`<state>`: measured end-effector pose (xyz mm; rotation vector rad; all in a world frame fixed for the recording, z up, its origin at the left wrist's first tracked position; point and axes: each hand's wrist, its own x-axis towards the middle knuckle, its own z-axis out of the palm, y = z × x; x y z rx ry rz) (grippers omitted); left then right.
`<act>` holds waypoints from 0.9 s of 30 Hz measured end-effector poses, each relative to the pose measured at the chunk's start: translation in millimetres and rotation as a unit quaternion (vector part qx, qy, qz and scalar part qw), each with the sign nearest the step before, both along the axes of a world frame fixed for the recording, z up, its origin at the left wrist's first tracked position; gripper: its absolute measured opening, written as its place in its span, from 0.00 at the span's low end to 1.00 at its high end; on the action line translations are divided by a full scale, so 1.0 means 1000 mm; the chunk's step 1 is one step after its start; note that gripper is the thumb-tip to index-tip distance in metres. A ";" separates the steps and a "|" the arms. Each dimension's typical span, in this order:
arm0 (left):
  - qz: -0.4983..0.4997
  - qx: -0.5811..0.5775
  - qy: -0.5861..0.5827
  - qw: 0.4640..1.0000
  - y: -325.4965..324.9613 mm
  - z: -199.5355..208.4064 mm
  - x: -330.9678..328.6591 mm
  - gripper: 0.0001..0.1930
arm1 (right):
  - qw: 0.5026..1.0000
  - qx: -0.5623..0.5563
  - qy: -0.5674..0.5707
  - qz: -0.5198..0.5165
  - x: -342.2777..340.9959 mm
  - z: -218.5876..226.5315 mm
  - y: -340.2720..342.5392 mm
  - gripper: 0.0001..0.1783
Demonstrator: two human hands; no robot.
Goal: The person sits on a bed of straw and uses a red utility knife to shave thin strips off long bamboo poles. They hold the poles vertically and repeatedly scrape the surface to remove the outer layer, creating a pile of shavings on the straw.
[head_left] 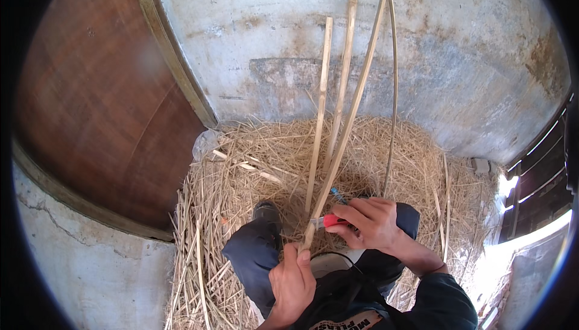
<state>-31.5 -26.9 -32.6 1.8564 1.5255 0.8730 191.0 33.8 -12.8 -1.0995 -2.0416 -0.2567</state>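
Observation:
My left hand (293, 280) is closed round the lower end of a long bamboo strip (347, 134), which slants up and away to the pale wall. In my right hand (369, 224) is a knife with a red handle (332, 220). Its short blade (317, 223) lies against the strip, just above my left hand. My right fingers wrap the handle and hide part of it. The strip's lower tip is hidden by my left fingers.
Other strips (320, 107) lean against the wall (223, 4) ahead. Straw and shavings (241, 179) cover the floor round my bent legs. A small blue item (338, 195) lies near my right knee. A brown door (108, 89) stands at left, wooden slats (546, 155) at right.

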 end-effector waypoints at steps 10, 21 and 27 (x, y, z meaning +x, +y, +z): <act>-0.009 -0.018 -0.001 1.000 -0.007 -0.009 -0.003 0.13 | 0.999 -0.022 0.025 -0.013 0.008 -0.002 0.004 0.15; 0.023 -0.162 0.003 0.987 -0.047 -0.033 -0.035 0.20 | 0.927 -0.079 0.223 -0.293 0.129 0.030 0.069 0.17; 0.007 -0.121 -0.107 0.987 -0.016 -0.040 -0.040 0.22 | 0.948 -0.182 0.201 -0.165 0.095 0.011 0.051 0.15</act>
